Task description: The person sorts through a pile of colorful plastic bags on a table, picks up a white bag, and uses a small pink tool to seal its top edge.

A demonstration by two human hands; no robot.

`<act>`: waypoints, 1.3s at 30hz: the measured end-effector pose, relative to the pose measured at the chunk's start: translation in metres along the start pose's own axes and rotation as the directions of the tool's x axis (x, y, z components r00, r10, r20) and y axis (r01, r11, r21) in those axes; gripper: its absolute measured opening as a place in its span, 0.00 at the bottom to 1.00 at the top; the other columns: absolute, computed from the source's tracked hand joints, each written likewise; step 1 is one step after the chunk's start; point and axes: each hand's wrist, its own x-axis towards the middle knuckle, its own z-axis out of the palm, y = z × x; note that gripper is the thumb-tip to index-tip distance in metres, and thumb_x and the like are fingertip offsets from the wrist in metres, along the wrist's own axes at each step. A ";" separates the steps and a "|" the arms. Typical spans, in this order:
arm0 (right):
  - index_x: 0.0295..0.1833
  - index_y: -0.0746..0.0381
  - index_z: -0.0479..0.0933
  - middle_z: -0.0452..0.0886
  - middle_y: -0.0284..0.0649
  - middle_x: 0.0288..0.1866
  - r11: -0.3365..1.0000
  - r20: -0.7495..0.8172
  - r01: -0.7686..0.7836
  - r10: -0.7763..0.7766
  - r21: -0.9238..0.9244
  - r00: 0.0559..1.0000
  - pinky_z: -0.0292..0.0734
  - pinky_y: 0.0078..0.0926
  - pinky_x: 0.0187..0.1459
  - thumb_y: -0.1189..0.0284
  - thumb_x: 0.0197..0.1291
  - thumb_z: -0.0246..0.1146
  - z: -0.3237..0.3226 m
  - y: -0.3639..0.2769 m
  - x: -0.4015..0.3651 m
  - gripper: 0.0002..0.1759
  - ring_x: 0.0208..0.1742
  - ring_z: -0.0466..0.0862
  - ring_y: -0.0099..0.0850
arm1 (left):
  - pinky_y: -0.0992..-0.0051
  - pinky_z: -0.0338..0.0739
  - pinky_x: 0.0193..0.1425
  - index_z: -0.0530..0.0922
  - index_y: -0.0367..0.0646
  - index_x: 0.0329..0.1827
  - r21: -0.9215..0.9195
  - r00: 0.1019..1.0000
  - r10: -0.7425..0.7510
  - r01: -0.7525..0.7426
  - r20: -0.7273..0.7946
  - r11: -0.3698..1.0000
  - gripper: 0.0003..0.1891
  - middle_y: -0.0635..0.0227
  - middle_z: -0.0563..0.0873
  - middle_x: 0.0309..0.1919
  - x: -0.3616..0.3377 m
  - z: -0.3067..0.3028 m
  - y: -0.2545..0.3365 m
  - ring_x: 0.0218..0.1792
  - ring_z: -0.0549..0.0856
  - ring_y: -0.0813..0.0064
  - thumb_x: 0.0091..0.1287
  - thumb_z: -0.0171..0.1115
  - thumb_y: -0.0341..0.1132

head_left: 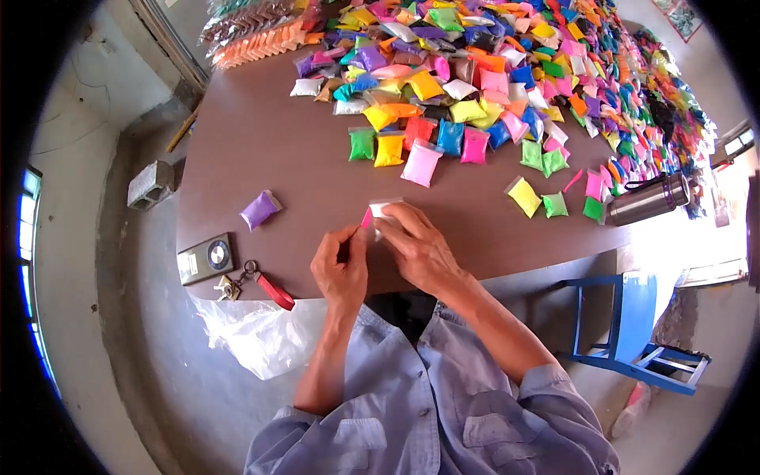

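At the near side of the brown table, my left hand pinches a small flat pink stick between thumb and fingers. Close beside it, my right hand is closed on a small clear zip bag with white contents, its fingers covering much of the bag. The stick's upper end is right at the bag's left edge. Beyond my hands lie a pale pink packet, a yellow-orange packet and a green packet. Off to the left rests a purple packet.
A large heap of coloured packets covers the table's far side. A steel flask lies at the right. Another pink stick is near green packets. A dial device and keys with a red strap lie front left; a blue stool stands right.
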 end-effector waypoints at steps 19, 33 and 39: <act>0.40 0.57 0.87 0.84 0.34 0.40 0.938 -0.129 0.204 -0.248 -0.280 0.960 0.81 0.39 0.49 0.74 0.57 0.72 0.012 0.043 0.156 0.04 0.47 0.85 0.38 | 0.82 0.72 0.30 0.85 0.35 0.43 -0.161 0.980 -0.192 0.181 -0.050 0.970 0.04 0.71 0.83 0.25 -0.002 -0.003 -0.014 0.26 0.78 0.86 0.73 0.70 0.27; 0.43 0.57 0.83 0.84 0.36 0.47 0.851 0.084 0.257 -0.246 -0.459 0.966 0.71 0.44 0.58 0.68 0.57 0.74 0.117 0.089 0.305 0.11 0.56 0.83 0.37 | 0.77 0.76 0.31 0.84 0.38 0.42 -0.073 0.988 -0.156 0.156 0.007 0.985 0.04 0.65 0.84 0.28 0.006 -0.007 0.000 0.25 0.82 0.77 0.71 0.72 0.26; 0.45 0.58 0.82 0.86 0.41 0.46 0.872 0.187 0.214 -0.144 -0.441 0.972 0.69 0.46 0.60 0.69 0.61 0.69 0.141 0.105 0.324 0.08 0.52 0.86 0.38 | 0.81 0.70 0.28 0.84 0.36 0.39 -0.028 0.984 -0.178 0.178 0.022 0.984 0.03 0.70 0.83 0.26 0.013 -0.006 0.004 0.24 0.78 0.85 0.68 0.72 0.23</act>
